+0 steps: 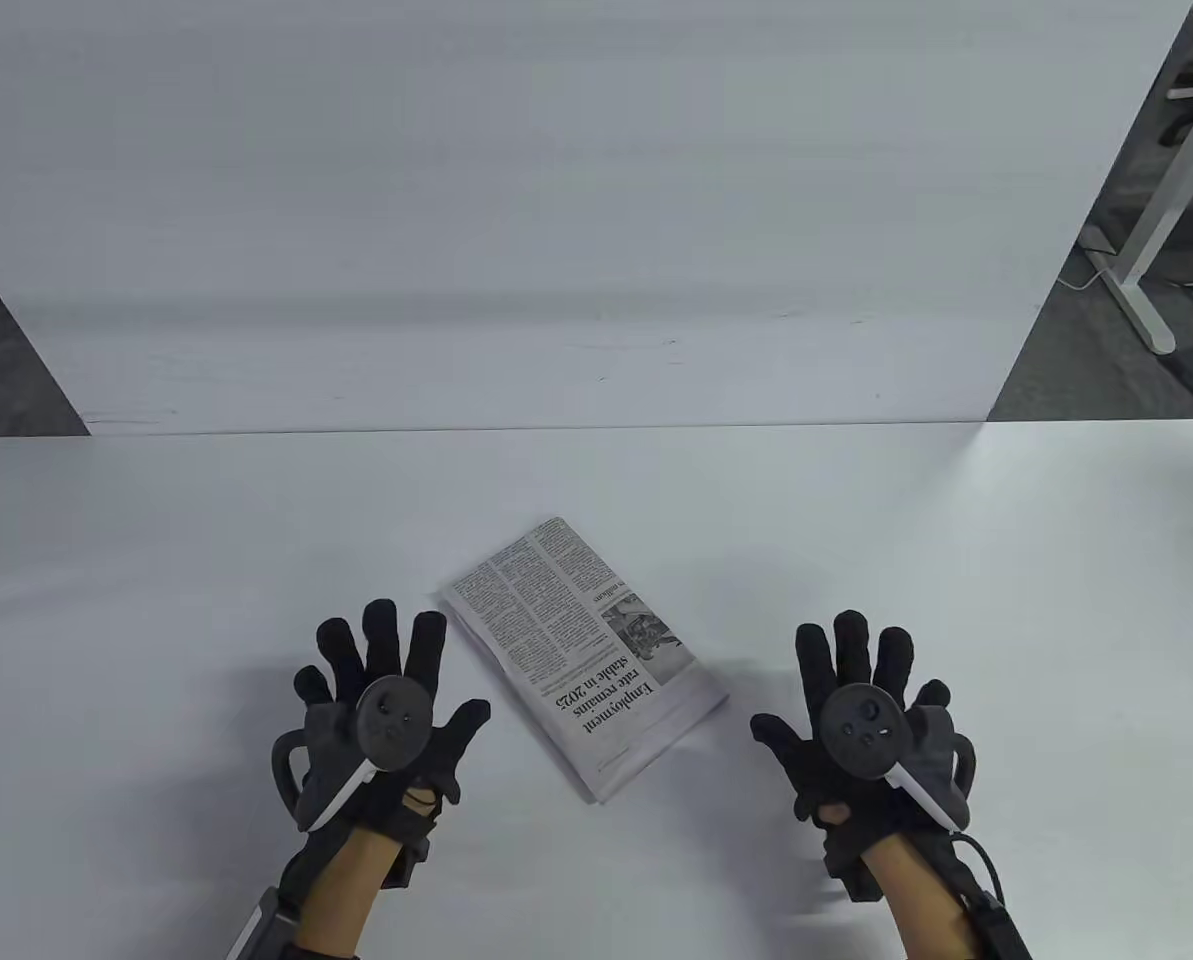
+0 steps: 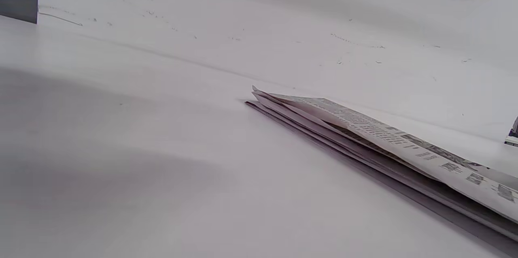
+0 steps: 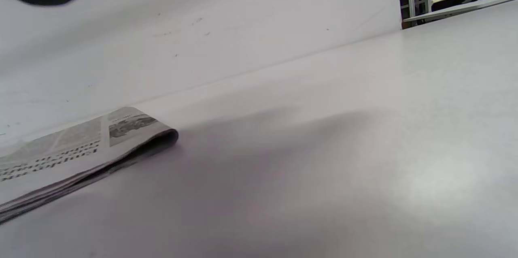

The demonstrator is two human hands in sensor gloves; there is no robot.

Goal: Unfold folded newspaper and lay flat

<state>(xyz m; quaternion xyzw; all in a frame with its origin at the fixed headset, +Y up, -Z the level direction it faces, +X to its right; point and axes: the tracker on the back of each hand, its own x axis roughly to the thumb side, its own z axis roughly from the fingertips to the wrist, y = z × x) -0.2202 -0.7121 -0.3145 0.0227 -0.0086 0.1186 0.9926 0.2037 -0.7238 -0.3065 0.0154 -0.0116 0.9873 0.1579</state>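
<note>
Folded newspaper [image 1: 584, 655] waits between my hands.
It lies slantwise on the white tabletop [image 1: 956, 560]; my left hand [image 1: 381, 715] and right hand [image 1: 866, 725] flank it, each grip spread, touching nothing.

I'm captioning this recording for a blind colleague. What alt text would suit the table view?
A folded newspaper lies at a slant on a white table, untouched, between two black-gloved hands. The left hand and right hand rest either side with fingers spread, each with a tracker strapped to its back. A white board stands behind the table.
</note>
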